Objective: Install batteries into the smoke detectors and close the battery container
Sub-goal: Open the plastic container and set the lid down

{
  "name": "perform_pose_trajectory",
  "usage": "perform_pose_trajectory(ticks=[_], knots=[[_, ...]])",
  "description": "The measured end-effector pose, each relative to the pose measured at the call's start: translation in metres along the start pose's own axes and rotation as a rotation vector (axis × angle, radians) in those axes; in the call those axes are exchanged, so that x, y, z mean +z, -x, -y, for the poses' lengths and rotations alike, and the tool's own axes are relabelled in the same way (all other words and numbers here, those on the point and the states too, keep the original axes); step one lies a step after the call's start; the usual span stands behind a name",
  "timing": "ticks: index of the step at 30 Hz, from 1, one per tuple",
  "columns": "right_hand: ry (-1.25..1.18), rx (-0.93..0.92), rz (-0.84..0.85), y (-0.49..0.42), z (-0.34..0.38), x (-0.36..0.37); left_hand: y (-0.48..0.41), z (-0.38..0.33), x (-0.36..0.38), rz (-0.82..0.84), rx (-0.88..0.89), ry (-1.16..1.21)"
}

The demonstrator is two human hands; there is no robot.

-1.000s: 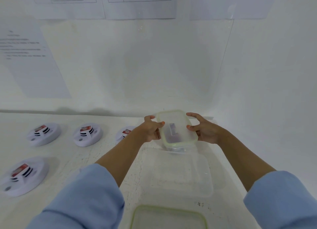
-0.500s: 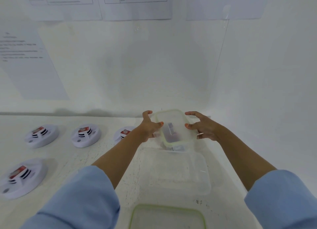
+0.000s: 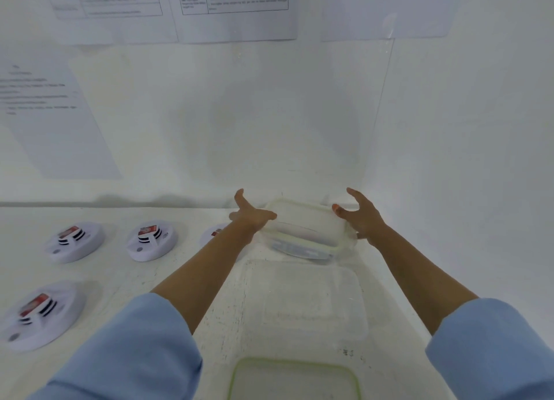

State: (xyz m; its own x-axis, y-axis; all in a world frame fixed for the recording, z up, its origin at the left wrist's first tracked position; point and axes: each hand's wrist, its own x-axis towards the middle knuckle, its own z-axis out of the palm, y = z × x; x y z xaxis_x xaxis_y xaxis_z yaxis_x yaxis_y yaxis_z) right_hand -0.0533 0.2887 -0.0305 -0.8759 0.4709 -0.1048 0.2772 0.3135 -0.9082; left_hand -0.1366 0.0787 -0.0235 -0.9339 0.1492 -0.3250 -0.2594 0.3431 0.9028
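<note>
The small clear plastic container with a pale green-rimmed lid [image 3: 305, 225] lies at the far edge of the white desk [image 3: 120, 276], blurred, its contents unreadable. The left hand [image 3: 250, 216] and right hand [image 3: 361, 216] flank it with fingers spread, thumbs touching the rim. White round smoke detectors [image 3: 75, 240] lie to the left. Printed sheets [image 3: 233, 9] hang on the white wall.
</note>
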Motion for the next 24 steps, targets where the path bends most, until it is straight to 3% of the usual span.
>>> perform_pose_trajectory(ticks=[3,5,10,14,18,24], knots=[[-0.087,0.186,0.263,0.006,0.008,-0.009,-0.004,0.004,-0.006,0.114,0.072,0.078],[-0.115,0.186,0.339,0.005,0.008,-0.013,-0.003,0.007,-0.011,0.199,0.092,0.091],[-0.239,0.065,0.239,-0.001,0.0,-0.006,0.002,0.006,-0.024,0.351,0.076,0.049],[-0.253,0.061,0.35,0.0,-0.004,-0.012,0.005,0.003,-0.034,0.415,0.036,0.03],[-0.21,0.121,0.4,0.002,0.001,-0.019,0.003,0.004,-0.034,0.399,0.056,0.036],[-0.203,0.064,0.32,0.006,0.009,-0.021,0.007,0.0,-0.031,0.314,0.142,-0.026]])
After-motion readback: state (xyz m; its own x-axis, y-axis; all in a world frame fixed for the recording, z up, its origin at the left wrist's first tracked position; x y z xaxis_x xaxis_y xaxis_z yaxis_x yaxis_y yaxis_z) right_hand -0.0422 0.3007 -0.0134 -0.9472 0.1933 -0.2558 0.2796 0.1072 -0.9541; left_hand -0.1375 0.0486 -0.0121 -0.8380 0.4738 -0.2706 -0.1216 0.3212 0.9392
